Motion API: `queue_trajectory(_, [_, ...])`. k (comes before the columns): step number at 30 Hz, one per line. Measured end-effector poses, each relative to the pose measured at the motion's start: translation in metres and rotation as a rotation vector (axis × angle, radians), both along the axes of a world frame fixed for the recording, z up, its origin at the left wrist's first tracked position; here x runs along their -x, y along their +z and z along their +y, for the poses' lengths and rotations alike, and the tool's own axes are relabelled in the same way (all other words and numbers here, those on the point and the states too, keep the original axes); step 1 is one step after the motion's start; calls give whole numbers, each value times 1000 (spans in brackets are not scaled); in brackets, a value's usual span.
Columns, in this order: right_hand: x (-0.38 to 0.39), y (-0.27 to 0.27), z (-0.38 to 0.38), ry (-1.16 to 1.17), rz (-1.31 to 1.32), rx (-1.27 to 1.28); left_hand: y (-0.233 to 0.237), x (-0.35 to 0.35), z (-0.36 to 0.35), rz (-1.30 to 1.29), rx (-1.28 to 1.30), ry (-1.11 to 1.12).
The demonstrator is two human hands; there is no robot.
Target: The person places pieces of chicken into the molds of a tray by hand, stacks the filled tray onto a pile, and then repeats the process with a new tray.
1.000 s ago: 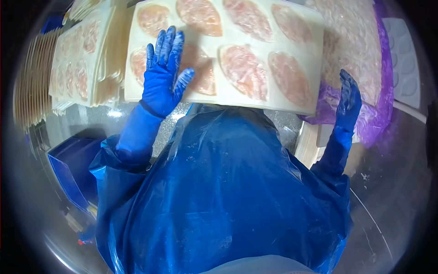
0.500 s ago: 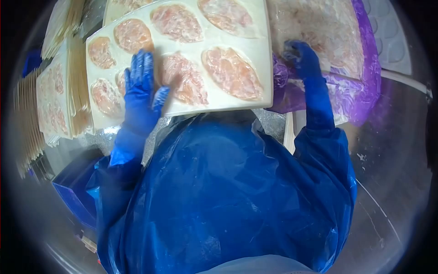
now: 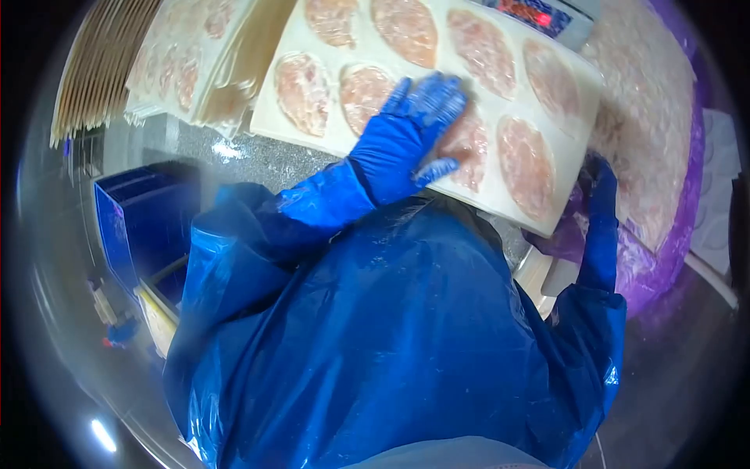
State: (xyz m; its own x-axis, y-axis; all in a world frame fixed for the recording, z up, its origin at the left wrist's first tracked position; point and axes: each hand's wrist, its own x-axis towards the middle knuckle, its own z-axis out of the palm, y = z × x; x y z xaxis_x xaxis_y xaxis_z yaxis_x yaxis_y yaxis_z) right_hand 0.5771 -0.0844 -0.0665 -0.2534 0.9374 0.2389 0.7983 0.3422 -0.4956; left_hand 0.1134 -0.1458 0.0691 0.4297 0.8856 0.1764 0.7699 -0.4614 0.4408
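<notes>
My left hand, in a blue glove, lies on a white sheet that carries two rows of flat oval pieces of pale pink meat. Its fingers are stretched out, with the thumb apart, between two pieces in the front row. My right hand, also gloved in blue, is at the sheet's right edge, beside a large mass of pale meat in purple plastic. Shadow and the sheet's edge hide most of the right fingers.
Stacks of meat-covered sheets stand at the back left, beside a tightly layered stack. A blue bin is at left. Behind the sheet is a device with a red lit display. A white dimpled tray lies far right.
The view has turned, so the sheet now appears tilted and farther right. My left hand has moved rightward across the sheet. My right hand has come off the meat mass to the sheet's edge.
</notes>
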Motion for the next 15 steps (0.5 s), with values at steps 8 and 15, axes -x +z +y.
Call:
queue_trajectory(8, [20,110,-2,-292,635,238,13,119,4,-189,-227,323])
queue_trajectory(15, [244,165,32,341,1062,544,-4,150,-16,-464,-159,449])
